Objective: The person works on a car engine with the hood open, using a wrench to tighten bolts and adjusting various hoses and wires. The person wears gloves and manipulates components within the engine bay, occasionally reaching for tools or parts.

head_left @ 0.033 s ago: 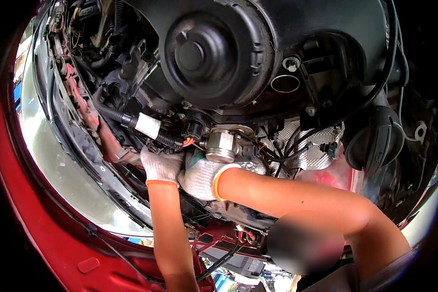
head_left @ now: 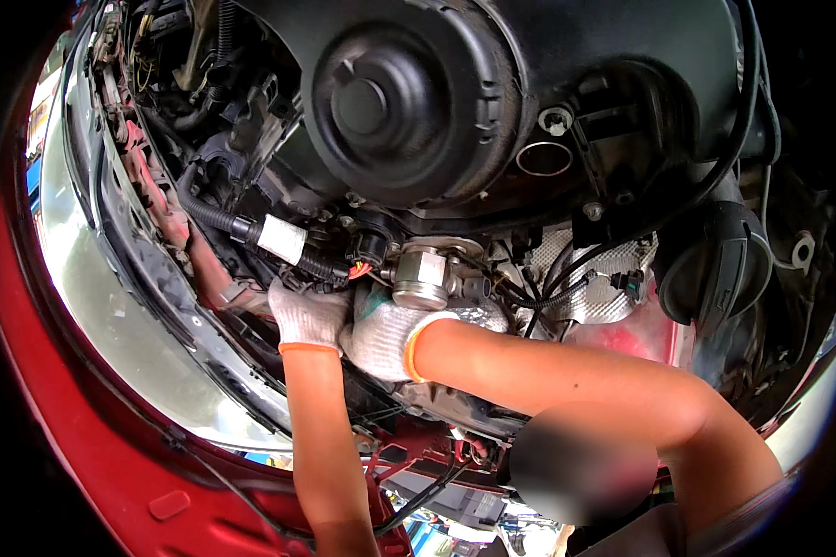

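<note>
Both my hands wear white knit gloves with orange cuffs and reach down into a car's engine bay. My left hand (head_left: 308, 316) is beneath a black corrugated wiring sleeve (head_left: 320, 264) with a white label (head_left: 282, 239). Beside it, almost touching, my right hand (head_left: 381, 339) reaches in under a silver cylindrical metal part (head_left: 421, 278). The fingers of both hands are hidden among the parts, so I cannot see what they hold or touch. Red and yellow wires (head_left: 359, 270) run to a black connector (head_left: 372, 246) just above my right hand.
A large black engine cover with a round housing (head_left: 367, 107) fills the top. To the right are a silver heat shield (head_left: 585, 292), hanging cables and a black duct (head_left: 715, 269). A headlight (head_left: 111, 316) and red bodywork (head_left: 84, 446) lie along the left.
</note>
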### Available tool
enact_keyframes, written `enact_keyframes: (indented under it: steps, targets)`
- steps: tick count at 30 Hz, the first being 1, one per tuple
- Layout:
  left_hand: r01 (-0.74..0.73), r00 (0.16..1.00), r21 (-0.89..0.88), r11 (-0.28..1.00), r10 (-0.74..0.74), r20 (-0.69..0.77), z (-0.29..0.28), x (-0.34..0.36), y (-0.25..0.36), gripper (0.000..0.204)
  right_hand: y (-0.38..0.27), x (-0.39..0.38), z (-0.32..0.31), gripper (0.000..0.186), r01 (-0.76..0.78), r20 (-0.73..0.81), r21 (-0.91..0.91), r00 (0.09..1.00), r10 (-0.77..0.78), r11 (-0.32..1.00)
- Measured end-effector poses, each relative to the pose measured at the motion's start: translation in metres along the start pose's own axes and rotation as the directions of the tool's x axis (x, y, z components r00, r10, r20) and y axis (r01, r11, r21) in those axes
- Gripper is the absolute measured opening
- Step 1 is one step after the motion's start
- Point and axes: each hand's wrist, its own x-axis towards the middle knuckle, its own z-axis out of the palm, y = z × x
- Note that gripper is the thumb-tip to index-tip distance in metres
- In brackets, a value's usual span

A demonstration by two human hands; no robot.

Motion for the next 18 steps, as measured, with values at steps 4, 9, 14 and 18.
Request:
enact_keyframes:
  steps: [4, 9, 14, 18]
  targets:
    - [-0.146, 0.987, 0.392, 0.908, 0.104, 0.125, -0.024, 0.012, -0.002, 0.049, 0.010, 0.014, -0.015, 0.033, -0.172, 0.149, 0.365, 0.981, 0.125, 0.915]
    - [-0.019, 1.000, 0.095, 0.995, 0.018, 0.013, -0.013, 0.011, -0.004, 0.052, 0.017, 0.019, -0.009, 0.037, -0.517, 0.398, 0.772, 0.847, 0.353, 0.369]
    - [-0.063, 0.986, 0.042, 0.997, 0.069, -0.151, 0.004, 0.008, -0.010, 0.056, 0.024, 0.020, -0.027, 0.033, -0.426, 0.368, 0.681, 0.902, 0.224, 0.595]
    - [-0.080, 0.978, 0.068, 0.995, 0.091, -0.190, -0.010, 0.010, -0.011, 0.055, 0.035, 0.014, -0.049, 0.031, -0.473, 0.417, 0.607, 0.874, 0.251, 0.639]
